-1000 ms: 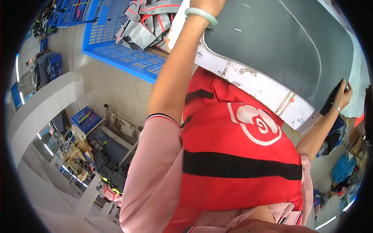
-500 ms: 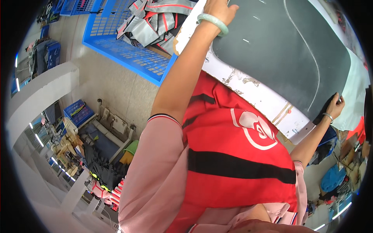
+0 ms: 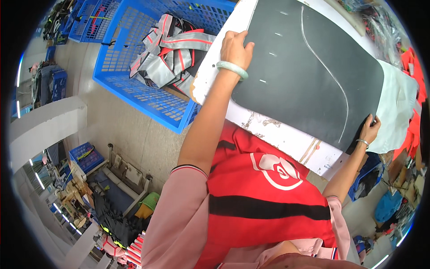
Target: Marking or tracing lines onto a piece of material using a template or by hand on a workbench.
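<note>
A smooth dark grey fabric panel [image 3: 277, 76] lies on a worn white tabletop [image 3: 260, 123], with a long curved chalk line and several short white dashes on it. At its upper left edge is my left hand [image 3: 236, 50], a pale green bangle at the wrist; the fingers curl at the border and the thumb lies toward the panel. Holding the lower right corner is my right hand [image 3: 370, 130], with a silver bracelet, its fingers bent around the edge. Pale mint cloth [image 3: 395, 105] extends from under the panel's right side.
Left of the table stands a blue plastic crate [image 3: 134, 101] holding grey reflective strips [image 3: 161, 69] with red lines. Clear plastic wrap [image 3: 383, 31] and orange-red cloth [image 3: 408, 67] lie at the far right. A wheeled cart [image 3: 117, 181] is at the lower left.
The view has shifted, bringing more of the panel's far side and the crate into sight. Both hands stay at the panel's edges.
</note>
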The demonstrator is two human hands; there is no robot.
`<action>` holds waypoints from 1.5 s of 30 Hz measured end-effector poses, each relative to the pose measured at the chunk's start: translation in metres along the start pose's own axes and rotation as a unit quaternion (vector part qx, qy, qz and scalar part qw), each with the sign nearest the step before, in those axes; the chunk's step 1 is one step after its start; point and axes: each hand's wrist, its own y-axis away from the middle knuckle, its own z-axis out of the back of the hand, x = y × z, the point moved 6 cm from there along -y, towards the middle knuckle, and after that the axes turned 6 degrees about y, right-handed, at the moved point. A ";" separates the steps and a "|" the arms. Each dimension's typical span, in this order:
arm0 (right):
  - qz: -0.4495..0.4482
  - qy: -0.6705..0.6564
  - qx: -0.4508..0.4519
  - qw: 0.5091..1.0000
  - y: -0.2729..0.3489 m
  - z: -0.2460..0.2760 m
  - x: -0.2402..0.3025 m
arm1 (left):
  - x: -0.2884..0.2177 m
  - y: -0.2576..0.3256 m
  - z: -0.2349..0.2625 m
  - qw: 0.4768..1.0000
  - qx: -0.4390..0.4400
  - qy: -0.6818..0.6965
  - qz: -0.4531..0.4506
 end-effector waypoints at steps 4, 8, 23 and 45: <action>0.006 0.015 0.002 1.000 0.004 0.003 0.010 | 0.002 0.000 0.001 1.000 -0.002 0.005 0.023; -0.040 0.053 0.053 0.996 0.007 0.010 0.013 | 0.004 -0.002 -0.010 0.998 0.029 0.046 0.021; 0.027 -0.185 0.344 0.920 0.185 0.079 0.098 | 0.033 -0.022 -0.019 0.994 0.104 -0.003 -0.016; -0.200 -0.568 0.433 0.671 0.188 0.054 0.122 | -0.033 -0.002 -0.060 0.935 0.067 -0.218 -0.273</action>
